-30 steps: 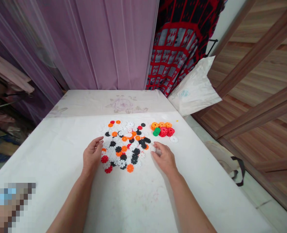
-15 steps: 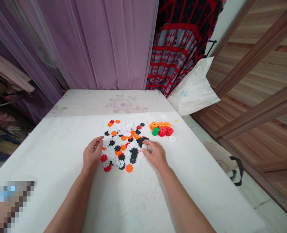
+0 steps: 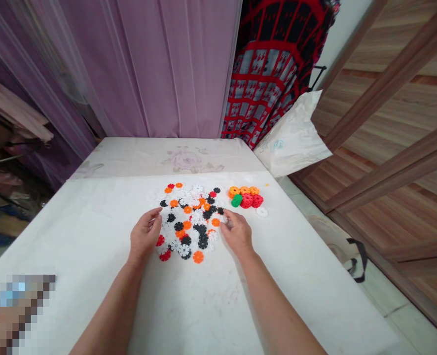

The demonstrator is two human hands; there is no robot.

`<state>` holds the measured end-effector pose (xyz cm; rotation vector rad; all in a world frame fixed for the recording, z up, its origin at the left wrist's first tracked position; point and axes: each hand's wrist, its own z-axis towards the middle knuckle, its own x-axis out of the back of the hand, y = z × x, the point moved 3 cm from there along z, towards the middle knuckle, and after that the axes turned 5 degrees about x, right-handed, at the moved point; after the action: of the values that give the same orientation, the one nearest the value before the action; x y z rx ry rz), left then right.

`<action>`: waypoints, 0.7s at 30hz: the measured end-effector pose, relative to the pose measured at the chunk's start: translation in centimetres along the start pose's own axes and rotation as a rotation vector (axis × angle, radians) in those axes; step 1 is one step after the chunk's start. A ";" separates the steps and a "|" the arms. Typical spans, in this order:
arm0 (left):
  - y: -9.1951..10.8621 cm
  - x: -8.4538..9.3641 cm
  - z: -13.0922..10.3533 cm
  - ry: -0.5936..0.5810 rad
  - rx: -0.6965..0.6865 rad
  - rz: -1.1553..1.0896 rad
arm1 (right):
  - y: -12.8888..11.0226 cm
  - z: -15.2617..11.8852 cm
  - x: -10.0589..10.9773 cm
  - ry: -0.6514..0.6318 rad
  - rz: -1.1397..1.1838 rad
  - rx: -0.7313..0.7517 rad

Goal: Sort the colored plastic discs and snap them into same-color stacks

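Observation:
A loose pile of notched plastic discs, white, black, orange and red, lies on the white-covered table (image 3: 189,305). My left hand (image 3: 144,234) rests at the pile's left edge, thumb and fingers apart, close to a red disc (image 3: 160,240). At the right edge is my right hand (image 3: 238,231), its thumb and fingers spread beside an orange disc (image 3: 215,222) and a black disc (image 3: 220,211). Neither hand shows a disc held in it. Nearest me in the pile lies another orange disc (image 3: 198,257).
Right of the pile stand stacked orange discs (image 3: 234,192), red discs (image 3: 246,200) and green discs (image 3: 236,200), with a white disc (image 3: 262,211) close by. A white bag (image 3: 296,138) stands past the table's right edge. Purple curtains (image 3: 174,69) hang behind.
My left hand has shifted slightly right. By my right hand, black discs have spread apart and an orange disc now shows. The side stacks look the same.

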<state>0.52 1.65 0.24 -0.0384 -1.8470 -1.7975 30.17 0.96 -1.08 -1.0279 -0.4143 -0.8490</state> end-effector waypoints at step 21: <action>0.1 -0.1 0.0 0.006 -0.007 0.055 | 0.4 0.2 0.6 -0.093 -0.047 0.022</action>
<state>0.60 1.70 0.27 -0.0852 -1.8186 -1.7645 30.86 0.93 -0.78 -1.0432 -0.5278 -0.8386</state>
